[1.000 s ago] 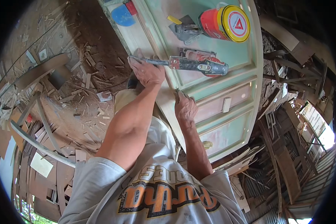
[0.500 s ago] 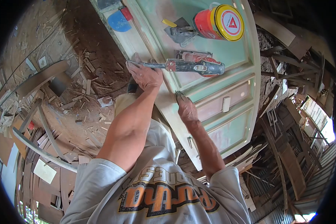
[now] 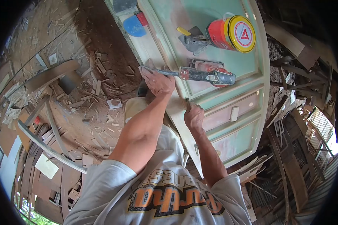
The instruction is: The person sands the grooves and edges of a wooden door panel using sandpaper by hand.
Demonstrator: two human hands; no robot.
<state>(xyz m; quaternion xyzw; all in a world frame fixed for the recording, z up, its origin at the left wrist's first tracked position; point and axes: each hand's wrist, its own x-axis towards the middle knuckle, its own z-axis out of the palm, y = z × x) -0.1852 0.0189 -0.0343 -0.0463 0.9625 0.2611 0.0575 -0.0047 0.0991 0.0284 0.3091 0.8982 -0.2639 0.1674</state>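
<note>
Two bare hands on a panelled door (image 3: 236,140) in front of the person.
A blue scraper (image 3: 134,28) lies on the door; the left hand (image 3: 158,80) meets a dusty tool (image 3: 215,77), grip unclear; the right hand (image 3: 194,115) is clamped on a small dark piece (image 3: 187,99); the red tin (image 3: 218,34) has its yellow lid (image 3: 251,45) on, contents hidden.

Brown floor (image 3: 103,28) with scattered wood scraps (image 3: 98,88), bright opening (image 3: 335,148) at far right, greenery (image 3: 41,217) at lower left.
</note>
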